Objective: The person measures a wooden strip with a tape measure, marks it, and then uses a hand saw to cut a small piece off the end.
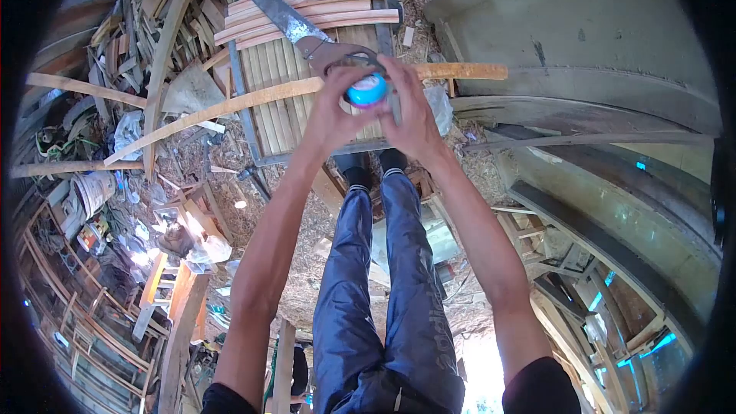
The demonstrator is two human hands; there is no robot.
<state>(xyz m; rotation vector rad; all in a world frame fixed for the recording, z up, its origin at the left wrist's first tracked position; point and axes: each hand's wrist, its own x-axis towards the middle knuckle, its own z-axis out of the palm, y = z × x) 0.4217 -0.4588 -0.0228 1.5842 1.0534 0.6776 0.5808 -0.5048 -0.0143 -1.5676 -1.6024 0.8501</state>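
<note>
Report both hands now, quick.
Left hand: holding the blue disc from its left side, fingers curled.
Right hand: curled around the disc's right side, holding it too; exact finger contact is blurred.

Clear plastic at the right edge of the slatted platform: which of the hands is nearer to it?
The right hand. It is just left of the plastic in view; the left hand is farther left, across the blue round item.
</note>
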